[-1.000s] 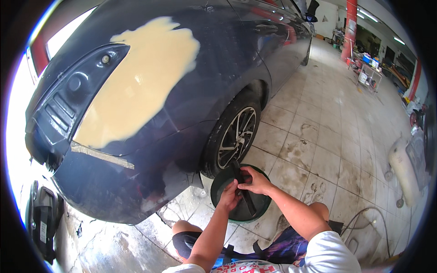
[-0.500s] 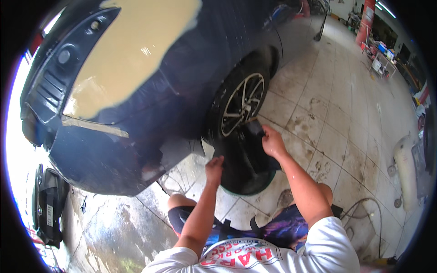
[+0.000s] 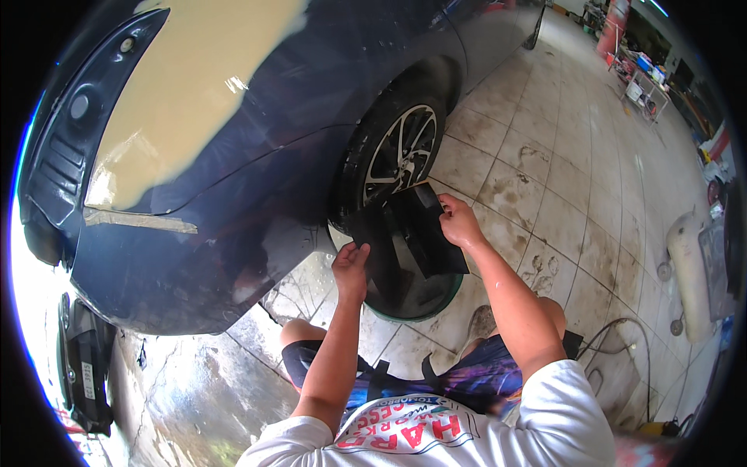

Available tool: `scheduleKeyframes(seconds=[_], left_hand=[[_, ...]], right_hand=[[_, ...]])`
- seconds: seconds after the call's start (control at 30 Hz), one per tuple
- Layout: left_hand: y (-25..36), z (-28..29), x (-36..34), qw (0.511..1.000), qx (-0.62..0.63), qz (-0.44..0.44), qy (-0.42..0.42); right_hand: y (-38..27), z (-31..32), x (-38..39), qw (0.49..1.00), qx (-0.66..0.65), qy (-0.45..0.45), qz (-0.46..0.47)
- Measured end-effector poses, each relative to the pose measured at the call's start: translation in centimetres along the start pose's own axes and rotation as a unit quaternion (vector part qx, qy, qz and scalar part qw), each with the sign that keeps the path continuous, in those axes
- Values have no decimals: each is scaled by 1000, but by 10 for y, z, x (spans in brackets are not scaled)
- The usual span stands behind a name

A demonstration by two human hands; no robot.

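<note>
Over a dark green bucket (image 3: 440, 307) I hold a black sheet (image 3: 420, 233) with creases and a pale edge along its top. My left hand (image 3: 349, 268) pinches the sheet's left part, and my right hand (image 3: 459, 220) grips its right side. Just beyond is the rear wheel (image 3: 401, 148) of a dark car (image 3: 296, 175); whether the sheet touches it, I cannot tell. The car's panel carries a wide beige patch (image 3: 187, 78), with a strip of tape (image 3: 140, 220) below it.
A detached dark car part (image 3: 78, 362) lies at the left. A pale curved part (image 3: 685, 276) and a hose (image 3: 630, 327) are at the right. A cluttered cart (image 3: 646, 93) stands near a red pillar (image 3: 611, 23) at the back right, on the tiled floor (image 3: 560, 194).
The dark item between my hands has risen from inside the bucket and spread into a wider sheet. My hands have moved up and apart, the right one farther from me.
</note>
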State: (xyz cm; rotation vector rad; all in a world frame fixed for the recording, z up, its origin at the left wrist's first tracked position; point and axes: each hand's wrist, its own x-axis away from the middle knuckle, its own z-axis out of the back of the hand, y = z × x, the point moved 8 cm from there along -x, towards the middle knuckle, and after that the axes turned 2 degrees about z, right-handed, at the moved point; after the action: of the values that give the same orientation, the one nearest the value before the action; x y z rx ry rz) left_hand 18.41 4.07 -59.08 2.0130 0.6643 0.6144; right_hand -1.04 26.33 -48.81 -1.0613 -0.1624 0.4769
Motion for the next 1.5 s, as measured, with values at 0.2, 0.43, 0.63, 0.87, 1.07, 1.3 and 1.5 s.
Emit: scheduleKeyframes(seconds=[0.2, 0.43, 0.63, 0.87, 1.07, 1.3, 1.5], left_hand=[[12, -20, 7, 998, -52, -22, 0], [9, -57, 7, 993, 70, 11, -92], [48, -70, 13, 954, -235, -184, 12], [44, -93, 37, 925, -332, -180, -40], [28, -83, 23, 964, -221, -97, -114], [28, -77, 20, 963, -229, -84, -113], [28, -84, 21, 959, -240, -83, -128]], right_hand=[[-25, -7, 11, 991, 72, 60, 99], [-23, -29, 12, 920, -382, -90, -26], [-20, -28, 14, 971, -228, -67, -29], [-26, -70, 34, 934, -335, -118, -38], [-30, -71, 36, 930, -337, -140, -47], [-34, -69, 36, 950, -292, -113, -20], [-22, -75, 35, 957, -277, -67, -51]])
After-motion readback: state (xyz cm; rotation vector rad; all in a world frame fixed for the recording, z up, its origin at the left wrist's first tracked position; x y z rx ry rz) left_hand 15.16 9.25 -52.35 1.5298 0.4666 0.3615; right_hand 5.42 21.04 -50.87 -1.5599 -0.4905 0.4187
